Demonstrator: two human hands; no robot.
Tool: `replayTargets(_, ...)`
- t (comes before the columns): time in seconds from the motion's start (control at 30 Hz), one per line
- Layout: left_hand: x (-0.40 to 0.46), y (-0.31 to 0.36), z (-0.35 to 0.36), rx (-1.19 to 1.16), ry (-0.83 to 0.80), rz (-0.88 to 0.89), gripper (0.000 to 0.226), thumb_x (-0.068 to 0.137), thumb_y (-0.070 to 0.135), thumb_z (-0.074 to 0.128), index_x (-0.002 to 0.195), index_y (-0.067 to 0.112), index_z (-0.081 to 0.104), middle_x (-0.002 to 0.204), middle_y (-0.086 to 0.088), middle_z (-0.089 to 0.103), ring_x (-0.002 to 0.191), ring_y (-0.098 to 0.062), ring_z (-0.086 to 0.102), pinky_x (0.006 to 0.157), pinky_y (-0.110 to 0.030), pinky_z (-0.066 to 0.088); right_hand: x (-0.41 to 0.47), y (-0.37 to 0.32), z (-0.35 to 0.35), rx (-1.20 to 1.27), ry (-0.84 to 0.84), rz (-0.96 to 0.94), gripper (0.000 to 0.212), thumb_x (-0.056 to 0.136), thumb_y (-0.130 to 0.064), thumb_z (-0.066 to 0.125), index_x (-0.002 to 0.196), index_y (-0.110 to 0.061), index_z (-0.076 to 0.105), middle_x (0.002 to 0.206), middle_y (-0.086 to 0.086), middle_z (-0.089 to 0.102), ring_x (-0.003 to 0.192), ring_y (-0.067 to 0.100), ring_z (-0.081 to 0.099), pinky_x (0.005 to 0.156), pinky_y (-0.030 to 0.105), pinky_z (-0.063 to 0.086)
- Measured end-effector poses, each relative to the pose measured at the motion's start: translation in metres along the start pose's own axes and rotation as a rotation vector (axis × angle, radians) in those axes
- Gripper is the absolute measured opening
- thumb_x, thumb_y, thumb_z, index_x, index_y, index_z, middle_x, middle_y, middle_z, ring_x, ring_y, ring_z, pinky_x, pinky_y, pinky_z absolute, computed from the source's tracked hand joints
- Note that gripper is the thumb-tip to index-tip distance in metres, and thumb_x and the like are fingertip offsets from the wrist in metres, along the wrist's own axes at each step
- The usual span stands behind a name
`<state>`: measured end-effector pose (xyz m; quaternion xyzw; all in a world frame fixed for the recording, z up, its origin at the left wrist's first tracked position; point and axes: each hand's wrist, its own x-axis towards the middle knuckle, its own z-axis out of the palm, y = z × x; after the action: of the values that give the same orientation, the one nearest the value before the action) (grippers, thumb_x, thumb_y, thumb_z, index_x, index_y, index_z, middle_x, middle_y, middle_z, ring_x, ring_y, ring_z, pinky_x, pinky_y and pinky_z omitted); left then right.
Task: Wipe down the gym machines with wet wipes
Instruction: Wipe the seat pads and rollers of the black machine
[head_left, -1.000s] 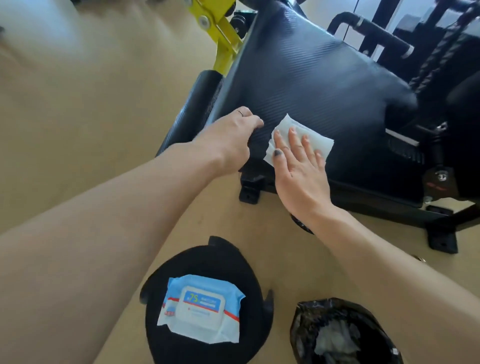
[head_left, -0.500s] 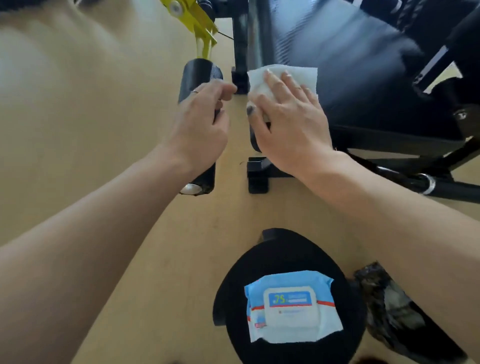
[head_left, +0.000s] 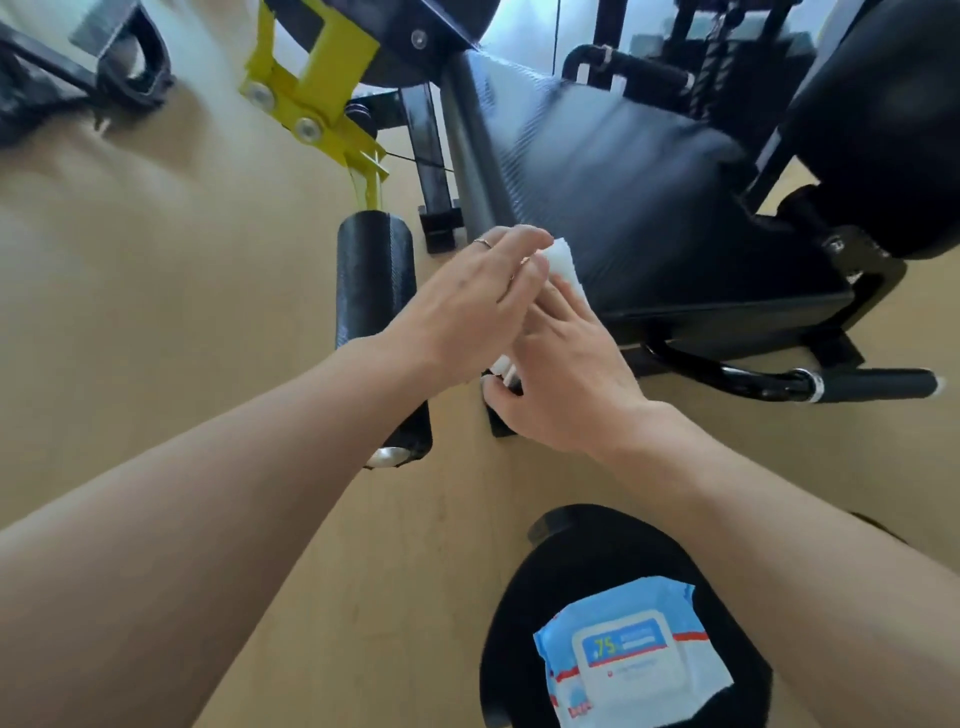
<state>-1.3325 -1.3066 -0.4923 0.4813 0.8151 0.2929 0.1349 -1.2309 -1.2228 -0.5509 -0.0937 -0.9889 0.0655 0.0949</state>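
White wet wipe (head_left: 563, 270) is under my right hand (head_left: 566, 384): fingers mostly straight, palm down, pressing it onto the near front corner of the black seat pad (head_left: 649, 208). No pinch, just flat pressure. Left hand (head_left: 467, 306) comes in above it, fingers extended and relaxed, tips touching or just over the wipe's upper edge; can't tell if it has any hold, looks like none.

Progress, my read: early. Wipe is only on the pad's front edge. Rest of the pad, black foam roller (head_left: 374, 291) just left of my hands, side handle (head_left: 857, 387) and backrest (head_left: 883, 130) presumably left. Can't tell what's already clean. Wipes pack (head_left: 634, 660) sits closed on a black stool (head_left: 597, 561) near me.
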Motion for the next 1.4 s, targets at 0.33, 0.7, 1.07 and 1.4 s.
replayTargets(0.33, 0.039, -0.039, -0.003, -0.05, -0.014, 0.176, 0.043, 0.105, 0.048, 0.02, 0.114, 0.033, 0.06, 0.11, 0.015, 0.058, 0.108, -0.005, 0.052, 0.089, -0.037, 0.047, -0.005, -0.012, -0.011, 0.983, 0.557, 0.588, 0.034, 0.09, -0.019, 0.049, 0.121, -0.025, 0.062, 0.119, -0.016, 0.061, 0.115, 0.004, 0.057, 0.095, 0.023, 0.048)
replayTargets(0.7, 0.054, -0.103, 0.017, 0.32, 0.036, 0.621, 0.043, 0.106, 0.038, 0.027, 0.139, 0.024, 0.051, 0.142, -0.005, 0.042, 0.129, -0.024, 0.039, 0.106, -0.039, 0.043, 0.068, -0.052, 0.026, 0.873, 1.126, 1.222, 0.042, 0.093, -0.053, 0.032, 0.117, -0.039, 0.063, 0.116, -0.018, 0.071, 0.119, 0.008, 0.061, 0.102, 0.044, 0.051)
replayTargets(1.07, 0.059, -0.122, 0.063, 0.039, 0.216, 0.785, 0.054, 0.105, 0.043, 0.014, 0.141, 0.024, 0.051, 0.149, -0.005, 0.036, 0.139, -0.026, 0.027, 0.118, -0.04, 0.02, 0.076, -0.043, 0.058, 0.979, 1.57, 1.004, 0.047, 0.1, -0.042, 0.033, 0.124, -0.021, 0.068, 0.115, -0.01, 0.075, 0.111, 0.007, 0.068, 0.096, 0.035, 0.055)
replayTargets(1.4, 0.074, -0.134, 0.059, 0.129, 0.189, 0.963, 0.041, 0.106, 0.047, 0.027, 0.143, 0.043, 0.043, 0.147, -0.004, 0.033, 0.139, -0.027, 0.023, 0.118, -0.042, 0.017, 0.08, -0.05, 0.056, 1.008, 1.659, 1.016, 0.044, 0.109, -0.037, 0.033, 0.121, -0.018, 0.07, 0.112, -0.008, 0.077, 0.111, 0.01, 0.069, 0.109, 0.041, 0.048)
